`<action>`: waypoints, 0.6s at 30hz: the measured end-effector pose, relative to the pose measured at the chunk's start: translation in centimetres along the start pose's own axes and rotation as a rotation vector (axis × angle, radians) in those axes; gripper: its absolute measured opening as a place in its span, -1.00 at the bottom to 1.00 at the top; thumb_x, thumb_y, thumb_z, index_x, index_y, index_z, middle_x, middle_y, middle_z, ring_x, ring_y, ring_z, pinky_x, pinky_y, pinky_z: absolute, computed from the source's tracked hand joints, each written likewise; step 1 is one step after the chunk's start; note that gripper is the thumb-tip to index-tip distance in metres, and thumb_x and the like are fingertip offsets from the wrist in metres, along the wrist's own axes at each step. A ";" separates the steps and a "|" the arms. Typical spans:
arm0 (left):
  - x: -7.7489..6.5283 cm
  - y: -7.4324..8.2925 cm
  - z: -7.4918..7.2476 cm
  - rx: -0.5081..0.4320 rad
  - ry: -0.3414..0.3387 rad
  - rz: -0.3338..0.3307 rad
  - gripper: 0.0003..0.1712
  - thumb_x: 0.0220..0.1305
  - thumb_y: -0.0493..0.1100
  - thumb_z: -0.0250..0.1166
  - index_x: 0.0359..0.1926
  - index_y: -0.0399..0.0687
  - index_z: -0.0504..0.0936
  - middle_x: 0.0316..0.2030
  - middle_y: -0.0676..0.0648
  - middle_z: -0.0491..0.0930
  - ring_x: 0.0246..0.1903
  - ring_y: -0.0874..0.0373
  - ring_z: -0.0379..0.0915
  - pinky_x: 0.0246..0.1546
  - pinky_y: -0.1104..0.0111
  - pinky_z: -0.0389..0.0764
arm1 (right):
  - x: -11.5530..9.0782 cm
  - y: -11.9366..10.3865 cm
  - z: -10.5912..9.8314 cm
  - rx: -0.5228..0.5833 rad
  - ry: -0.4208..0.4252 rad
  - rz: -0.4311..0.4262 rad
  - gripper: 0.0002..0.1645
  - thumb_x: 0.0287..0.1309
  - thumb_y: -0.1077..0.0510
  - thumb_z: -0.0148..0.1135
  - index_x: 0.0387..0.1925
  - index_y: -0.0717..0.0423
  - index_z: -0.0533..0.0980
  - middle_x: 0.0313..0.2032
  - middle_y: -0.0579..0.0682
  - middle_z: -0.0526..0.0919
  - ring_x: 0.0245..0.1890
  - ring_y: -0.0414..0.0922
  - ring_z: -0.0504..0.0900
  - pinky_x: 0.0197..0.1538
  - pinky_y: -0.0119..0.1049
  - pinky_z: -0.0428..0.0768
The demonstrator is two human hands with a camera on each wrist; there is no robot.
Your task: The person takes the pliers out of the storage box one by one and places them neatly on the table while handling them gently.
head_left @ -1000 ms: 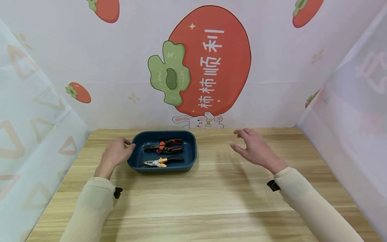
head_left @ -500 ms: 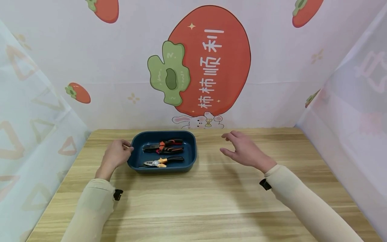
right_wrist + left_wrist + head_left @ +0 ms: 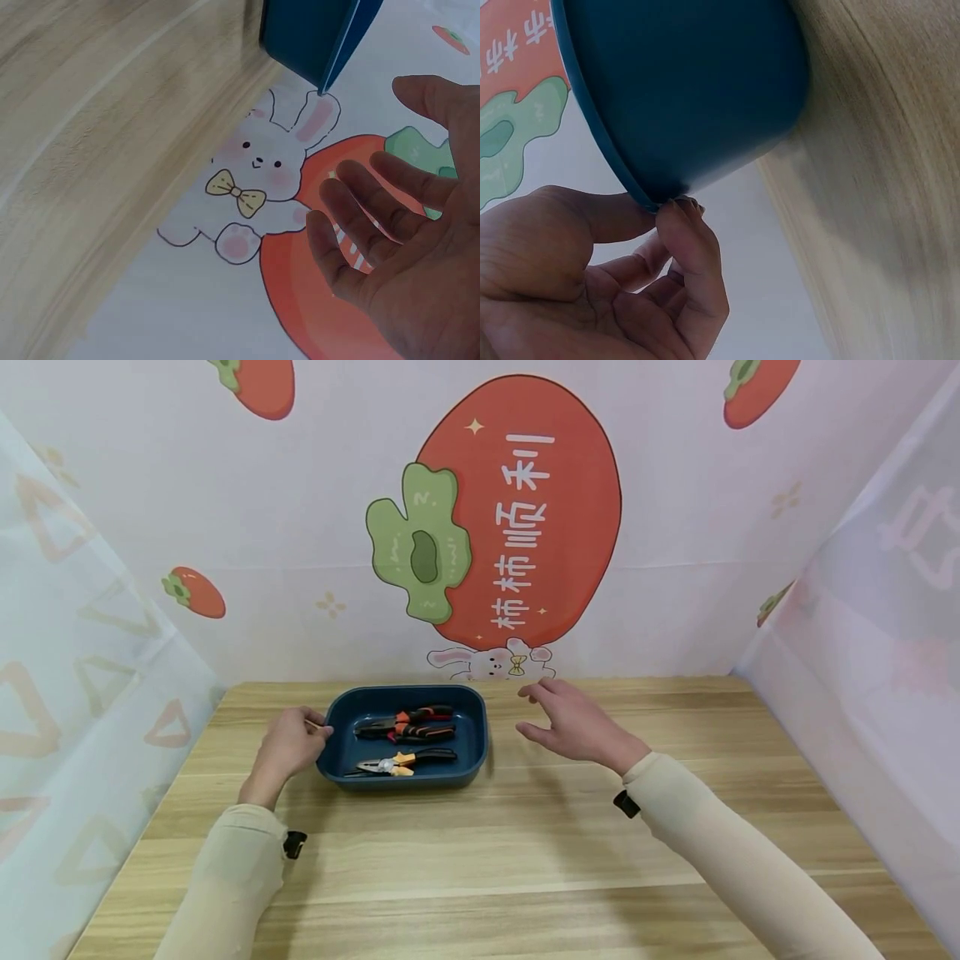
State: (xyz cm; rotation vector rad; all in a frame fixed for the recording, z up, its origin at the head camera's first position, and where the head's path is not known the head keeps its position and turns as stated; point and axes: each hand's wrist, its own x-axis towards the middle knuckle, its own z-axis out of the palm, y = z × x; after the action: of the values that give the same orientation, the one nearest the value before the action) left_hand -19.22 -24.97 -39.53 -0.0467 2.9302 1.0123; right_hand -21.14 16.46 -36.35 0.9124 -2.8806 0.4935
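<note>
A dark blue rectangular tray (image 3: 408, 782) stands at the back of the table, left of centre. Inside lie several pliers: yellow-and-black pliers (image 3: 405, 762) towards the front, and orange-and-black pliers (image 3: 423, 732) overlapping others behind them. My left hand (image 3: 288, 745) pinches the rim at the tray's left end between thumb and index finger, which the left wrist view shows closely on the tray wall (image 3: 690, 82). To the right of the tray, my right hand (image 3: 573, 722) hovers with relaxed, spread fingers and holds nothing. A gap separates it from the tray.
The wood-grain table (image 3: 480, 877) meets a white printed backdrop (image 3: 300, 527) right behind the tray. Fabric side walls (image 3: 885, 677) border the table on left and right. A black wrist strap piece (image 3: 627, 803) sits at the right cuff.
My right hand has moved left, closer to the tray's right end. The left hand keeps its place at the left rim, and the tray and pliers stay put.
</note>
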 end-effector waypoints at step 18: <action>0.1 -0.1 0.2 0.014 0.020 -0.016 -0.70 0.44 -0.23 0.18 -0.01 -0.46 0.55 -0.15 -0.38 0.62 -0.23 -0.18 0.55 -0.36 0.13 0.55 | 4.0 -3.2 1.0 -0.025 -0.078 -0.087 -0.36 0.28 -0.11 0.38 0.25 0.14 0.50 0.13 0.09 0.57 0.06 0.00 0.54 0.16 -0.08 0.56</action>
State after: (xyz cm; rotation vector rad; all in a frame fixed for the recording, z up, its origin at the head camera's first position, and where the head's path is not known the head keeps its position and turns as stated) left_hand -19.35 -24.91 -39.73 -0.0798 2.9492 0.9955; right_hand -22.56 11.49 -35.72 1.0708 -2.8926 0.4227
